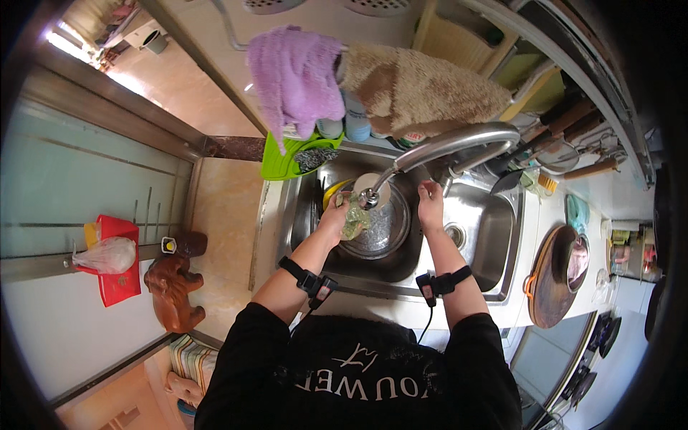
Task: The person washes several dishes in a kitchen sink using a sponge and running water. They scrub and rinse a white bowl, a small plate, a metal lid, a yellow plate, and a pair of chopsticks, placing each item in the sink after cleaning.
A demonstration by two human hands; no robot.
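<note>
My left hand [334, 217] grips a green scouring cloth or leafy piece [356, 220], too unclear to name surely, over the left sink basin [400, 269]. Beneath it lies a round metal pan [384, 236] that looks wet. A pale round dish [379, 188] and the edge of a yellow item [334, 192] show behind the faucet's spout [368, 199]. By the base of the curved metal faucet [457, 137], my right hand [430, 201] is raised above the divider between the basins; its fingers are curled, and whether they touch the faucet handle is hidden.
A green tray [279, 158] with a metal scrubber [315, 158] sits at the back left. Purple [295, 75] and brown [424, 88] towels hang behind the sink. To the right are the second basin [492, 236], a ladle [506, 181] and a round wooden board [551, 285].
</note>
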